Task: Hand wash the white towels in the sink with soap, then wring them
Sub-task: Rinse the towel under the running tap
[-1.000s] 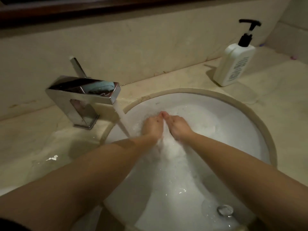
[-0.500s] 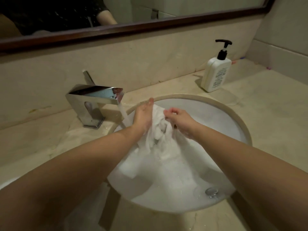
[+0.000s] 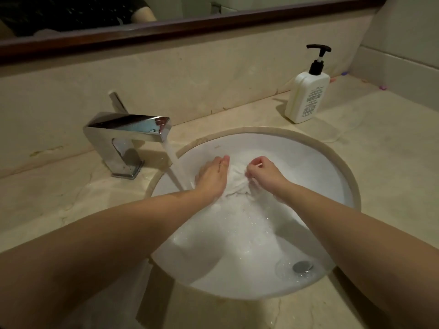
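Towel (image 3: pixel 236 184) lies bunched and wet in the sink (image 3: pixel 308 162), between both hands, under soapy water. Left hand (image 3: pixel 211 178) presses it with straight fingers; right hand (image 3: pixel 262 173) pinches a fold with curled fingers. Rub fold against fold beside the faucet (image 3: pixel 133 131) stream, keeping the cloth low in the basin to limit splashing onto the counter (image 3: pixel 392 150).
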Tool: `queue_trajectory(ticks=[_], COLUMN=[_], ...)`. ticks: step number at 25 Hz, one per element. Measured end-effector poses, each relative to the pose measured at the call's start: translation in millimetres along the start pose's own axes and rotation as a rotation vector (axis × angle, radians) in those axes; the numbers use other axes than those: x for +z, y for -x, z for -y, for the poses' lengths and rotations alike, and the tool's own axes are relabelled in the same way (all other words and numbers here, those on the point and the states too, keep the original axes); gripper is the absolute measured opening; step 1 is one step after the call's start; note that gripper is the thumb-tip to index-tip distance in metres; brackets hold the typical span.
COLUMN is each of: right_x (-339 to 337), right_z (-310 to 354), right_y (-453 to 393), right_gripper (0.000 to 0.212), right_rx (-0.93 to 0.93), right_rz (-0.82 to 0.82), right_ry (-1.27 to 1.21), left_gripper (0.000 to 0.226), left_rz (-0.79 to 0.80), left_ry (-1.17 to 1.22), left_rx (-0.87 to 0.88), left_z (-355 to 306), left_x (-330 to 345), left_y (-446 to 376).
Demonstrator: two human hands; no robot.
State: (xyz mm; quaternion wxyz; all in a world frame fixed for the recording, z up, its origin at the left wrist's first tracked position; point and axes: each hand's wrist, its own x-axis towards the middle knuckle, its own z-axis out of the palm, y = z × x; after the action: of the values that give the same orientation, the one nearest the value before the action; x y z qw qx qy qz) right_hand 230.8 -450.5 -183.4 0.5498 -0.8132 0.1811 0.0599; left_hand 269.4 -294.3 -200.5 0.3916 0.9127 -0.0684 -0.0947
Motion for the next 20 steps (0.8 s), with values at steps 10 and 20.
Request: queue_trajectory(ticks=[10, 20], right_x=[41.5, 51.5], right_z=[-19.9, -32.2], right_y=[-27.2, -64.6], right_gripper=[0.041, 0.079], right_rx=[-0.277, -0.156], right_rz=[-0.092, -0.268], right_ry=[0.213, 0.025], left_gripper=[0.052, 0.067], left_rz=[-0.082, -0.232], left_ry=[0.256, 0.239], left_rx=[0.055, -0.2], left_z=[10.6, -1.3], left_x=[39.8, 52.2], left_y=[-6.7, -45.8])
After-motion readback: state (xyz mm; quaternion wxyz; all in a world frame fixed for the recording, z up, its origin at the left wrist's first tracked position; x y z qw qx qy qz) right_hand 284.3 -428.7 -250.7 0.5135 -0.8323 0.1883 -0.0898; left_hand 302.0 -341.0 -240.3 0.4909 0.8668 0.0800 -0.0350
